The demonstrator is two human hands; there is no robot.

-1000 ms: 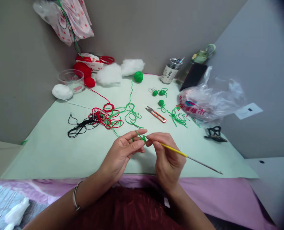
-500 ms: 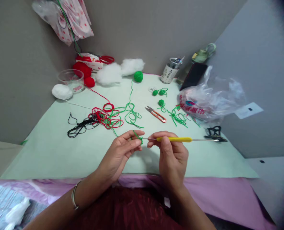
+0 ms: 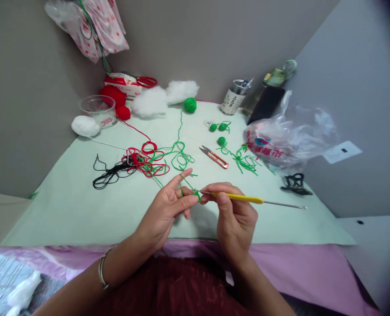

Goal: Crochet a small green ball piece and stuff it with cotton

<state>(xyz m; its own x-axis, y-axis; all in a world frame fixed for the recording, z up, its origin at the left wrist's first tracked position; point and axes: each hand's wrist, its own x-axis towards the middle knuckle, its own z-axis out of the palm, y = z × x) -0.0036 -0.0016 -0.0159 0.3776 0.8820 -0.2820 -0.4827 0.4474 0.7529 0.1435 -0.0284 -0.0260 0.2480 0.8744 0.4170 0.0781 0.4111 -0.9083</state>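
Observation:
My left hand pinches a small piece of green crochet between thumb and a finger, its index finger raised with green yarn running over it. My right hand is closed around the yellow handle of a crochet hook, held like a pencil. The hook's thin metal tip meets the green piece; whether it passes through a stitch is too small to tell. From the handle's other end a long metal shaft points right. Beyond my hands lies a tangle of green yarn.
Orange-handled thread snips lie beyond my hands. Small green balls and yarn scraps sit right of centre. Red and black yarn tangle at left. A plastic bag and black claw clip are at right.
My left index finger has lifted, stretching the green yarn upward. The green piece has shifted slightly right, and the hook has tilted so its right end is lower.

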